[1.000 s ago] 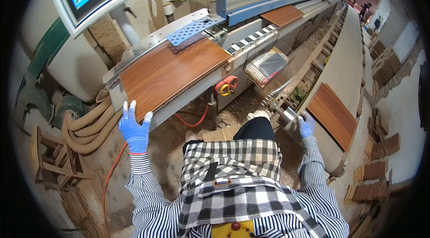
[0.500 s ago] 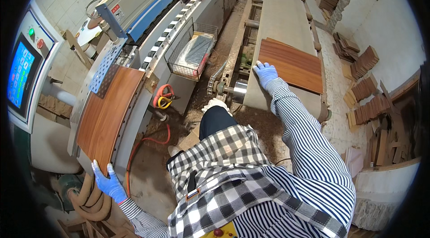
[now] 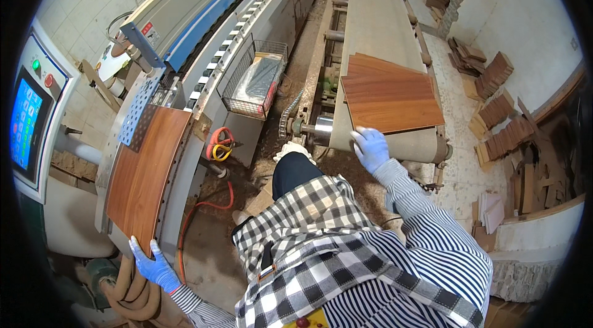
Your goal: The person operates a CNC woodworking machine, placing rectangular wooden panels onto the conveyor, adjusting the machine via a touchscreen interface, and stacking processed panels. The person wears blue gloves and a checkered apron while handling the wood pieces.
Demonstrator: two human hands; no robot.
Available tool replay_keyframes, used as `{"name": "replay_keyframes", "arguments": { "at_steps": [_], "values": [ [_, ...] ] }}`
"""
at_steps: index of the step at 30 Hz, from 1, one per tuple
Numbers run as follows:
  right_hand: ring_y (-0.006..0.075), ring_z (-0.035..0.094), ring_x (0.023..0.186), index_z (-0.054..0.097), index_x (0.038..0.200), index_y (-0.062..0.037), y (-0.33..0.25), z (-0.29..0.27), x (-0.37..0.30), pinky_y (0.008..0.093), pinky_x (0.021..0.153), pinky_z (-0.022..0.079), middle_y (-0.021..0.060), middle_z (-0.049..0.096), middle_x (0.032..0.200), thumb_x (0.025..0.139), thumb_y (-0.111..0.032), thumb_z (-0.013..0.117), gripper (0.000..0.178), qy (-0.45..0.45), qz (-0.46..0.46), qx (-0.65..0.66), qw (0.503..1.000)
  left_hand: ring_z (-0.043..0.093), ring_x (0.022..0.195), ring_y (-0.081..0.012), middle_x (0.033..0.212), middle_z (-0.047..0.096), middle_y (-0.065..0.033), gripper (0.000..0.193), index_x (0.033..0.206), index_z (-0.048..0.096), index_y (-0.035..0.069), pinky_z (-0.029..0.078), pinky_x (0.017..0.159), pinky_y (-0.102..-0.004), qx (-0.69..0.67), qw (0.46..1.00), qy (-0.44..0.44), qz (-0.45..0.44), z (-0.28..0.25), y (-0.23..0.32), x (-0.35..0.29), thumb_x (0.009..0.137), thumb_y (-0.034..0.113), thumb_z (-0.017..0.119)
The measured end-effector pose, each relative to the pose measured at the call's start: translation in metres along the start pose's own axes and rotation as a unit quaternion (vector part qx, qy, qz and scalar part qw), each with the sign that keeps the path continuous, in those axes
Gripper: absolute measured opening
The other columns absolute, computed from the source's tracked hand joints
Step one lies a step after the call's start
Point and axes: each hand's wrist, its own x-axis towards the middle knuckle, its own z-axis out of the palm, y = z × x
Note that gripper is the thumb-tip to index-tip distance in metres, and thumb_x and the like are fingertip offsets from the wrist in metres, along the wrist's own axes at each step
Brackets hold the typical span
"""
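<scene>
A reddish-brown wood-grain board (image 3: 145, 173) lies on the bed of the machine at left, its far part under a perforated blue-grey plate. My left hand (image 3: 154, 266), in a blue-and-white glove, has its fingers spread at the board's near end, fingertips at its edge. On the belt at right, a second wood-grain board (image 3: 392, 102) lies askew over another board (image 3: 380, 65), of which only the far part shows. My right hand (image 3: 372, 150), gloved alike, is at the near left corner of that upper board, fingers partly bent and apart; whether they touch it is unclear.
A control panel with a lit screen (image 3: 28, 127) stands at far left. Between machine and belt hang a wire basket (image 3: 256, 78) and red- and yellow-handled tools (image 3: 220, 144). A red hose (image 3: 213, 204) runs below. Stacked wood pieces (image 3: 494, 75) line the right wall.
My right hand has moved from the upper board's left edge toward me, to its near corner. That board has turned and shifted left, baring part of the one beneath. My left hand stays at the machine board.
</scene>
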Motion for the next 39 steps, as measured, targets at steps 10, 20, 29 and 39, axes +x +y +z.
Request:
{"name": "replay_keyframes", "arguments": {
  "at_steps": [10,20,29,39],
  "values": [
    [0.0397,0.058,0.106,0.045,0.125,0.0016,0.104,0.039,-0.005,0.0538,0.09,0.052,0.0222,0.057,0.118,0.091,-0.03,0.063,0.05,0.228,0.597,0.699,0.32,0.05,0.123,-0.0347,0.138,0.049,-0.0197,0.056,0.136,0.049,0.007,0.04,0.102,-0.0425,-0.008,1.0,0.013,0.02,0.006,-0.004,0.004,0.09,0.036,0.061],
    [0.0441,0.05,0.114,0.045,0.127,-0.0035,0.059,0.064,-0.049,0.056,0.096,0.046,0.024,0.049,0.123,0.09,-0.027,0.062,0.047,0.179,0.502,0.757,0.379,0.052,0.119,-0.037,0.138,0.048,-0.0215,0.057,0.132,0.05,0.005,0.039,0.1,-0.0434,-0.049,0.997,0.023,0.046,-0.001,-0.008,-0.002,0.084,0.03,0.067],
    [0.0276,0.044,0.125,0.046,0.132,-0.0079,0.088,0.079,-0.053,0.0426,0.108,0.029,0.0077,0.047,0.139,0.08,-0.047,0.067,0.068,0.255,0.548,0.751,0.266,0.051,0.12,-0.033,0.138,0.048,-0.0197,0.053,0.131,0.052,0.003,0.038,0.103,-0.0411,-0.145,0.989,-0.014,0.041,-0.016,-0.006,-0.004,0.085,0.024,0.068],
    [0.0287,0.039,0.128,0.04,0.135,-0.005,0.107,0.083,-0.058,0.0402,0.104,0.034,0.009,0.041,0.142,0.074,-0.057,0.07,0.086,0.249,0.548,0.724,0.337,0.048,0.123,-0.0309,0.137,0.049,-0.0181,0.054,0.13,0.053,0.004,0.033,0.107,-0.0406,-0.184,0.981,-0.059,0.014,-0.025,-0.003,0.003,0.082,0.024,0.07]
  ]
}}
